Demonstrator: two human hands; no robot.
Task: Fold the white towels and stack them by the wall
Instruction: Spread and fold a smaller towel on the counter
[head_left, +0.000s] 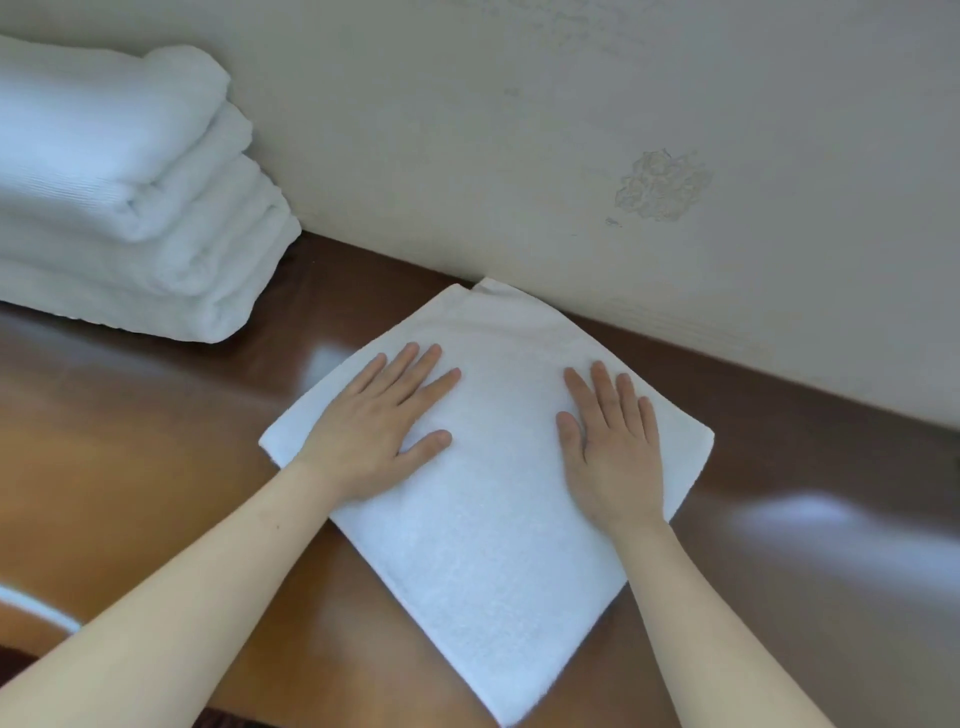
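Observation:
A folded white towel (498, 545) lies flat on the brown wooden table (156, 441), turned at an angle with its far corner touching the wall. My left hand (379, 431) presses flat on its left part with straight, spread fingers. On the towel's right part my right hand (613, 441) lies flat too, fingers straight and close together. A stack of several folded white towels (119, 197) stands at the far left against the wall.
The pale wall (571, 130) runs along the back of the table and has a patch of flaked paint (662, 187). A white object (31, 610) shows at the lower left edge. Bare glossy tabletop lies to the right of the towel.

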